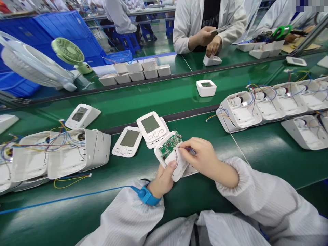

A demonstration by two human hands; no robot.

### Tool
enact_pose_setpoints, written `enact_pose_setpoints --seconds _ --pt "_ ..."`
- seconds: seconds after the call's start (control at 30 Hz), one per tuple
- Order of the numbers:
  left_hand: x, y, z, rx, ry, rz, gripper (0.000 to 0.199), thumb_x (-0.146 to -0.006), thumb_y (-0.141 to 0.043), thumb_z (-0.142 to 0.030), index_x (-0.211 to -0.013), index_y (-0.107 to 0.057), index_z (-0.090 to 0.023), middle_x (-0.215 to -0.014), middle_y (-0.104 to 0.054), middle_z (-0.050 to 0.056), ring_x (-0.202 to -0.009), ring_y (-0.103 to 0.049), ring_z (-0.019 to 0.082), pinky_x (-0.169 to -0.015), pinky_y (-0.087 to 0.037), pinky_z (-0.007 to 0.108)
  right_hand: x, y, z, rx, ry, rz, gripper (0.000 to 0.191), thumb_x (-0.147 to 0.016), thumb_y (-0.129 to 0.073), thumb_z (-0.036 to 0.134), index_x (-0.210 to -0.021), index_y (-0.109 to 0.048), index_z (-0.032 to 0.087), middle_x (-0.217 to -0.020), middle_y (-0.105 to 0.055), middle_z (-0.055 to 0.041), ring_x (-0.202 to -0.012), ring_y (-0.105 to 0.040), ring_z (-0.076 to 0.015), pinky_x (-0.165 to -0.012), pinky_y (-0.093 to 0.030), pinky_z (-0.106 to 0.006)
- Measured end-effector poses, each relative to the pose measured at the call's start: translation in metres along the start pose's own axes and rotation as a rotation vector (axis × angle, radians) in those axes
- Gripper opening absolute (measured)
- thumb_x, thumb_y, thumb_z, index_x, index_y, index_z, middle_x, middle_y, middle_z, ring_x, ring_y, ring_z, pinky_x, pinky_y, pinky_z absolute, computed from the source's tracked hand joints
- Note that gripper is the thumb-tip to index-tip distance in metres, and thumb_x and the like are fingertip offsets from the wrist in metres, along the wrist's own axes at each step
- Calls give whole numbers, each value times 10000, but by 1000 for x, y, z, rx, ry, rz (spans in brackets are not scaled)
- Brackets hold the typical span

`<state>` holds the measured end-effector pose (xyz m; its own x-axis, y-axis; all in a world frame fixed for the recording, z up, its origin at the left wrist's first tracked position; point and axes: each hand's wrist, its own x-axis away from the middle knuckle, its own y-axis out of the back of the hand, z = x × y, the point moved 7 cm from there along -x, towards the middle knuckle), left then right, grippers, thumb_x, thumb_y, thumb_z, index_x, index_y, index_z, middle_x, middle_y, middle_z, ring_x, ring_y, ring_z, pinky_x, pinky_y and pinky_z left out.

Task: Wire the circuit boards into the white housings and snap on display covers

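My left hand [164,179], a blue strap at its wrist, grips a white plastic cover with its inner side up, the thumb lying over it. A green circuit board [169,145] sits in the cover's upper part. At the board's right edge my right hand [202,155] pinches a thin dark wire lead [191,150]; its very tip is hidden by the fingers. Under both hands part of a white housing [190,170] shows. Just beyond lie a front panel with a grey screen [150,124], stacked on others, and a second front panel [127,139].
Open white housings with loose coloured wires stand at left [68,155] and right [243,109]. A blue cord [77,197] crosses the bench to my wrist. A finished-looking unit [206,89] sits on the green middle strip. Opposite, a co-worker's hand [214,46] touches a white housing.
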<state>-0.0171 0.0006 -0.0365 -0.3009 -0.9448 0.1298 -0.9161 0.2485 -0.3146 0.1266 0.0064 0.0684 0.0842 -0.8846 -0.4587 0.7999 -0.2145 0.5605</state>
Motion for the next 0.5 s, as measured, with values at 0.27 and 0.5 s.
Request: enact_pose_setpoints --seconds 0.27,0.5 --pt "5 -2 6 14 -2 -24 650 -827 -614 -530 -1364 -525 -172 -1363 -595 119 -1284 -526 356 -1125 -383 503 1 4 5 -66 -10 -58 136 -877 -592 176 -754 -646 202 -712 -671 4 -662 -598 -136 -648 -431 -269" --pt "8 -3 8 11 -16 -53 619 -844 -589 -527 -1352 -536 -176 -1328 -618 115 -1285 -528 340 -1113 -403 485 4 2 11 -77 -34 -102 173 -863 -592 160 -695 -595 199 -666 -629 20 -635 -562 -127 -642 -385 -277"
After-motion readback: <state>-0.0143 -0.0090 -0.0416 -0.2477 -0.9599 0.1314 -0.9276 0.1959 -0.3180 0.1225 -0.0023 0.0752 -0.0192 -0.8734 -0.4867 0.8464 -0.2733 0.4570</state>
